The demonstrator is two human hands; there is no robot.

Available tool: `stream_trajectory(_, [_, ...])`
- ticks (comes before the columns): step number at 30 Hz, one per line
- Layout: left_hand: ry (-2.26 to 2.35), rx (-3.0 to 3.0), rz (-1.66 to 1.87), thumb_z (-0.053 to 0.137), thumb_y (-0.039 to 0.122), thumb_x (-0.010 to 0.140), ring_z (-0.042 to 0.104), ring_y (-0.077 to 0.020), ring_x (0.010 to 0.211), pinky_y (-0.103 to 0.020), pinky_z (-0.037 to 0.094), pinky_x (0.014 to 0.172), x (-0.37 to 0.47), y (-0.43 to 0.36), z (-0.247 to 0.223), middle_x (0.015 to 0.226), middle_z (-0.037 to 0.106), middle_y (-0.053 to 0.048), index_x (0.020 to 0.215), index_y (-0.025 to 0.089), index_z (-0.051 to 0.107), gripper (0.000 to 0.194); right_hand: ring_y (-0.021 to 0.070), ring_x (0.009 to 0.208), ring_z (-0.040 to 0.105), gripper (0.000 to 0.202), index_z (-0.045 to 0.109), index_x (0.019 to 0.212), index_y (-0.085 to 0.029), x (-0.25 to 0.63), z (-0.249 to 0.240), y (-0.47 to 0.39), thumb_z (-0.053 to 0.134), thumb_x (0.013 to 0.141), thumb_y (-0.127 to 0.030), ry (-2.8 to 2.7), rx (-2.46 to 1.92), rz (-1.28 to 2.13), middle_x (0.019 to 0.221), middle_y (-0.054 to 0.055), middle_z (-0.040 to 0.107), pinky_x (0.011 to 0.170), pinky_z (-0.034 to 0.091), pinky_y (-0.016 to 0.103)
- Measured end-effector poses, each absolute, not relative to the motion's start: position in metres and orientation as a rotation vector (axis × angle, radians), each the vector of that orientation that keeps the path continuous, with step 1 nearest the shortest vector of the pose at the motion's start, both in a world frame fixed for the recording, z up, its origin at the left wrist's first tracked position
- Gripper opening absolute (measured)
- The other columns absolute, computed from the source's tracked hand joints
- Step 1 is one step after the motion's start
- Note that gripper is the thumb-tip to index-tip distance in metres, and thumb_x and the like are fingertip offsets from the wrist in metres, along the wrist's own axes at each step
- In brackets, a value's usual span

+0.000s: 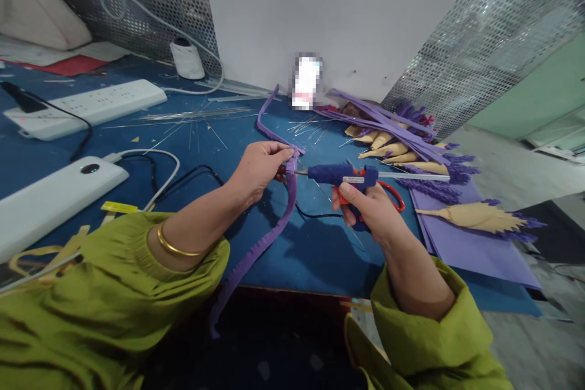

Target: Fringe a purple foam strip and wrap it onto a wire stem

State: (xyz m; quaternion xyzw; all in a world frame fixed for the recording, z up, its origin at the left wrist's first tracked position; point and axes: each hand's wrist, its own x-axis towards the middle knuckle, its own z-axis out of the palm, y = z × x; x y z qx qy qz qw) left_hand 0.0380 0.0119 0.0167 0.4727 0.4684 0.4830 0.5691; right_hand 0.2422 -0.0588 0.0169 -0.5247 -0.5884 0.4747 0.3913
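My left hand (264,166) pinches a long purple paper strip (280,219) above the blue table. One end of the strip hangs down past the table's front edge. In my right hand (365,204) is a blue glue gun (331,174), fingers wrapped round its handle by the orange trigger. A clear glue stick (414,176) sticks out of its back. The gun's nozzle points left and is at the strip, just below my left fingertips; whether it touches cannot be made out. Another narrow purple strip (264,122) lies just beyond my left hand.
Paper-wrapped purple flower bunches (484,217) and purple sheets (479,259) lie at the right, with more purple strips (388,122) behind. Thin wires (196,114) are scattered at the back. A power strip (95,106), a white device (59,204) and cables occupy the left. A lit phone (306,80) leans at the back.
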Motion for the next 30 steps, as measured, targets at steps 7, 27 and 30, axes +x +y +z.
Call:
stream_trajectory(7, [1.088,1.097,1.141,0.068,0.018,0.076,0.053,-0.0081,0.045,-0.020,0.042,0.045,0.037,0.013,0.016,0.056,0.059,0.002,0.074,0.013,0.072,0.006,0.0079,0.037,0.048,0.043,0.066,0.073,-0.018,0.245,0.019,-0.059,0.064,0.081,-0.060,-1.509,-1.350,1.274,0.065,0.002,0.067,0.040,0.040,0.024])
stream_trajectory(27, [1.057,1.046,1.119,0.073,0.023,0.073,0.059,-0.0108,0.046,-0.021,0.045,0.045,0.031,0.012,0.027,0.057,0.062,0.001,0.076,0.014,0.071,0.010,0.0111,0.051,0.056,0.034,0.063,0.074,-0.014,0.258,-0.017,-0.011,0.080,0.061,-0.040,-1.104,-1.390,1.330,0.058,0.001,0.063,0.051,0.048,0.023])
stream_trajectory(30, [1.025,1.058,1.065,0.075,0.026,0.071,0.060,-0.0112,0.048,-0.020,0.045,0.045,0.033,0.009,0.026,0.059,0.063,0.000,0.077,0.013,0.072,0.015,0.0141,0.060,0.061,0.037,0.067,0.088,-0.014,0.258,-0.022,-0.007,0.078,0.064,-0.041,-1.174,-1.440,1.274,0.068,0.002,0.067,0.061,0.051,0.027])
